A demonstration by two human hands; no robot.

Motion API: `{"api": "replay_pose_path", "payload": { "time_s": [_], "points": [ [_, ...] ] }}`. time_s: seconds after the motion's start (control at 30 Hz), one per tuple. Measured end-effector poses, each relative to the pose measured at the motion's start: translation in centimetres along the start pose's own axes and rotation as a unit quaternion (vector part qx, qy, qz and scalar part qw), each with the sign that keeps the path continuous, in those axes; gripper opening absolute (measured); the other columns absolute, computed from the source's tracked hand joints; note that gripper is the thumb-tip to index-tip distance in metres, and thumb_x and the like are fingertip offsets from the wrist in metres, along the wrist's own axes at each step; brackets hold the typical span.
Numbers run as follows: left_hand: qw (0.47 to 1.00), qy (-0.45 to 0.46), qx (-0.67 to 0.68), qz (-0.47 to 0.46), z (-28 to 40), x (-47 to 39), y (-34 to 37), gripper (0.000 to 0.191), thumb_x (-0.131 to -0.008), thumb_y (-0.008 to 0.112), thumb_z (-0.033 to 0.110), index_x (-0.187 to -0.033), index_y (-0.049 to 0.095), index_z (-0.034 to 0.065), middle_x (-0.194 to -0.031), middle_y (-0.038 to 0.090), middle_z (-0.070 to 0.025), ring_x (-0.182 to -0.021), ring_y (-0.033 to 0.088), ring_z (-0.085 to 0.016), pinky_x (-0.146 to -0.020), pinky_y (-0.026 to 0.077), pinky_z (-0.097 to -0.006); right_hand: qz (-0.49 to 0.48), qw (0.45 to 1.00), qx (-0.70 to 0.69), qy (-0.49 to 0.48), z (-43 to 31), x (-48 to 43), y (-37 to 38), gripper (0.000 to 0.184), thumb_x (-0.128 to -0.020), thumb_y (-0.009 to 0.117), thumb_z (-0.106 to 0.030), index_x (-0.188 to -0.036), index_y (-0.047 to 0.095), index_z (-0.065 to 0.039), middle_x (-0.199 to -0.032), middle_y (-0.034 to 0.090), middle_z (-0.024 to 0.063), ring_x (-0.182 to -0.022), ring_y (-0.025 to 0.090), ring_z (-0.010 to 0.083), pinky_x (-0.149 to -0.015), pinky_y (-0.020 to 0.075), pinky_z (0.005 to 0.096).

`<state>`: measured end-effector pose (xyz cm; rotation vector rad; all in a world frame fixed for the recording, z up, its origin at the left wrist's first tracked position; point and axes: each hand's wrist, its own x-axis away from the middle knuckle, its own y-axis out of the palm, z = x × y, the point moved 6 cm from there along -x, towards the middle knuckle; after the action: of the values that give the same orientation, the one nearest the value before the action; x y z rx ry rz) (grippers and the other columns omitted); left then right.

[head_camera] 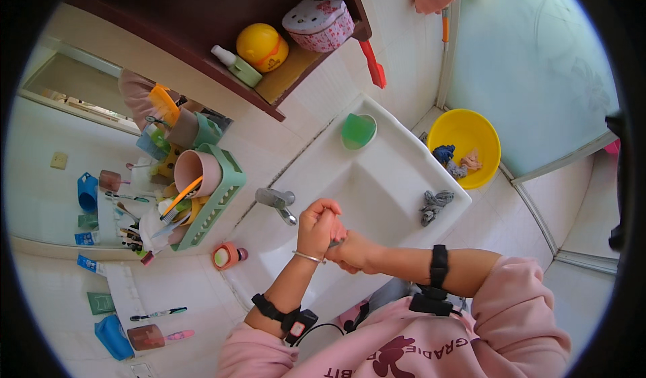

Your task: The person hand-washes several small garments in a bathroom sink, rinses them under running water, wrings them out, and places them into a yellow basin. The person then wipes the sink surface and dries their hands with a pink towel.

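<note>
Over the white washbasin, my left hand and my right hand are closed together. A small grey cloth item shows between them, mostly hidden by my fingers. The chrome faucet is just left of my left hand. I cannot tell whether water runs. Another wrung grey cloth, perhaps a sock, lies bunched on the basin's right rim. At the basin's back corner, a green bar of soap rests on a pale dish.
On the floor beyond the basin, a yellow plastic tub holds several crumpled cloth items. A green basket with a pink cup and combs stands left of the faucet. A dark wooden shelf juts out above; a red brush hangs beside it.
</note>
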<state>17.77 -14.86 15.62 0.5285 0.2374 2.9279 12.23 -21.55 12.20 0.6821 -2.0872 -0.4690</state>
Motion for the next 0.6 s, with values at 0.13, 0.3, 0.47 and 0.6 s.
{"api": "replay_pose_path", "payload": {
  "time_s": [0.13,0.3,0.47,0.6],
  "points": [
    [0.994,0.022,-0.049,0.093,-4.1,-2.2,-2.8,0.018,-0.093,0.039,0.003,-0.081,0.052,0.0054,-0.049,0.04,-0.0004,-0.04,0.039,-0.011,-0.043,0.04,-0.0289,0.082,0.987,0.124,-0.064,1.3,-4.1,-2.3,0.02,-0.073,0.065,-0.018,-0.081,0.055,-0.003,-0.064,0.055,0.0092,-0.049,0.049,0.0168,-0.043,0.0366,0.033],
    [0.984,0.009,-0.1,0.145,-9.7,-4.4,-5.2,0.016,-0.092,0.04,0.004,-0.081,0.051,0.004,-0.05,0.042,-0.0012,-0.04,0.041,-0.011,-0.043,0.043,-0.0291,0.189,0.946,0.221,-0.145,4.0,-8.3,-5.3,0.041,-0.071,0.068,-0.028,-0.099,0.059,0.0,-0.084,0.066,0.018,-0.077,0.064,0.0314,-0.069,0.0496,0.0382],
    [0.987,-0.028,-0.084,0.134,-13.2,-5.9,-7.1,0.01,-0.092,0.045,0.008,-0.091,0.054,0.0033,-0.056,0.046,-0.0022,-0.046,0.046,-0.011,-0.047,0.046,-0.0293,0.211,0.946,0.228,-0.097,6.3,-10.7,-6.6,0.047,-0.07,0.07,-0.029,-0.105,0.057,0.0,-0.094,0.066,0.0208,-0.091,0.063,0.0356,-0.075,0.0493,0.0407],
    [0.979,-0.014,-0.026,0.2,-13.0,-4.9,-6.8,0.034,-0.088,0.059,0.014,-0.118,0.048,0.0046,-0.089,0.058,-0.0056,-0.079,0.059,-0.014,-0.069,0.052,-0.0289,0.237,0.945,0.193,-0.119,5.3,-9.7,-7.8,0.058,-0.069,0.072,-0.031,-0.112,0.051,0.003,-0.098,0.064,0.0217,-0.089,0.063,0.0374,-0.077,0.0499,0.042]
  ]
}}
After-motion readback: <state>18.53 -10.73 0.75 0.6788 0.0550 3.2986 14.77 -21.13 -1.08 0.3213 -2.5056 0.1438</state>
